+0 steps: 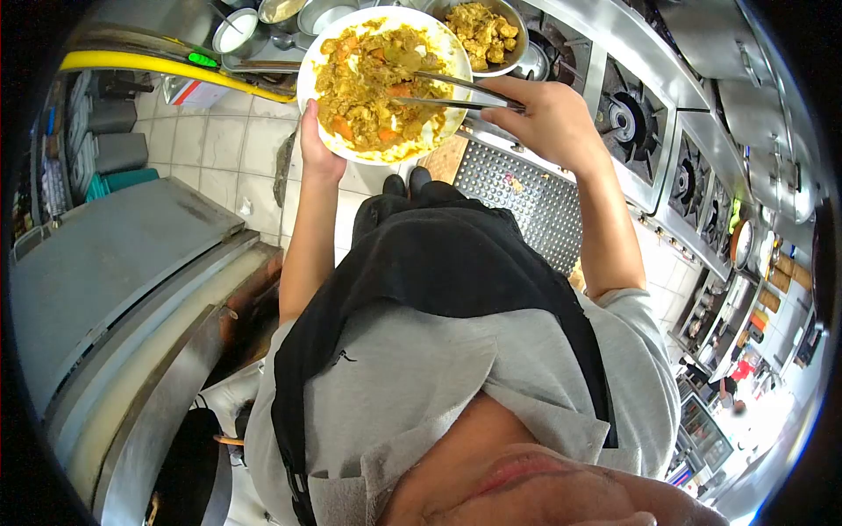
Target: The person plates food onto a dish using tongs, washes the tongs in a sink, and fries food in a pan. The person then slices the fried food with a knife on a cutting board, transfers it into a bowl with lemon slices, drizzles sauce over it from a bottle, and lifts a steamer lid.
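Note:
My left hand (321,151) grips the lower left rim of a round white plate (306,81), its thumb on the edge. Yellow-brown curry with orange carrot pieces (373,83) covers most of the plate over a paler layer. Closed around a pair of metal tongs (474,95), my right hand (548,118) is at the plate's right side. The tongs' tips reach into the curry; whether they pinch a piece I cannot tell. Just beyond the plate, a metal bowl (519,54) holds yellow-brown cooked pieces (481,35).
Gas burners (624,121) line the stove to the right, above a perforated metal mat (517,188). Metal containers (237,33), one with white liquid and a spoon, stand at the upper left by a yellow hose (158,61). A grey metal counter (114,254) lies left.

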`<state>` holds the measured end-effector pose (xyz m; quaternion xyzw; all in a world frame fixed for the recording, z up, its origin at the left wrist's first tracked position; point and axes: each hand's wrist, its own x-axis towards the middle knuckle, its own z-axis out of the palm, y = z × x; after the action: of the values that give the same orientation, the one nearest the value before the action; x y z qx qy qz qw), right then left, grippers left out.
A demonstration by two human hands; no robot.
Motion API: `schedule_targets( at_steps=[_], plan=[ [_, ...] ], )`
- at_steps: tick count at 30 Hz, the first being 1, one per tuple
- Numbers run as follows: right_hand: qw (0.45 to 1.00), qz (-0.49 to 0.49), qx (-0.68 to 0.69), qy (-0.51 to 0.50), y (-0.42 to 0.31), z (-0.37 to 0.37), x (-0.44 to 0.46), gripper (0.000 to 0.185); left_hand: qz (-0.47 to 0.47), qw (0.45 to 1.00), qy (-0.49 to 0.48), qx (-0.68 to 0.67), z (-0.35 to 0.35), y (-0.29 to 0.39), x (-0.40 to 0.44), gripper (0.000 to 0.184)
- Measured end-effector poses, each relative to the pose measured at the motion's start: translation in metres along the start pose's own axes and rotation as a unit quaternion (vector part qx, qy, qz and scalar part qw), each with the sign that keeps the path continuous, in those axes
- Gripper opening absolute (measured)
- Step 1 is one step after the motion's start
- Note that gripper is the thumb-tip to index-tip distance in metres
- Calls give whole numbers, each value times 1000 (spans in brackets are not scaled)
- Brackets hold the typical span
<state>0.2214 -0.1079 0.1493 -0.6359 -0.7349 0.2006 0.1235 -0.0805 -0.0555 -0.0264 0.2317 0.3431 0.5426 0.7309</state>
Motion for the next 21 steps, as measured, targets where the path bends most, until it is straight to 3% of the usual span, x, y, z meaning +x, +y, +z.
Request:
schedule_targets(
  at_steps=[11, 16, 18, 21],
  plan=[
    [997, 76, -15, 7, 39, -20, 17, 42, 16, 1000, -6, 6, 0, -1, -1, 61],
    [998, 61, -22, 23, 52, -2, 22, 39, 4, 1000, 0, 5, 11, 4, -4, 60],
    [999, 2, -32, 8, 44, 10, 22, 36, 5, 1000, 2, -2, 12, 4, -3, 60],
    [1000, -7, 6, -19, 15, -3, -4, 35, 7, 1000, 0, -1, 6, 0, -1, 60]
  ],
)
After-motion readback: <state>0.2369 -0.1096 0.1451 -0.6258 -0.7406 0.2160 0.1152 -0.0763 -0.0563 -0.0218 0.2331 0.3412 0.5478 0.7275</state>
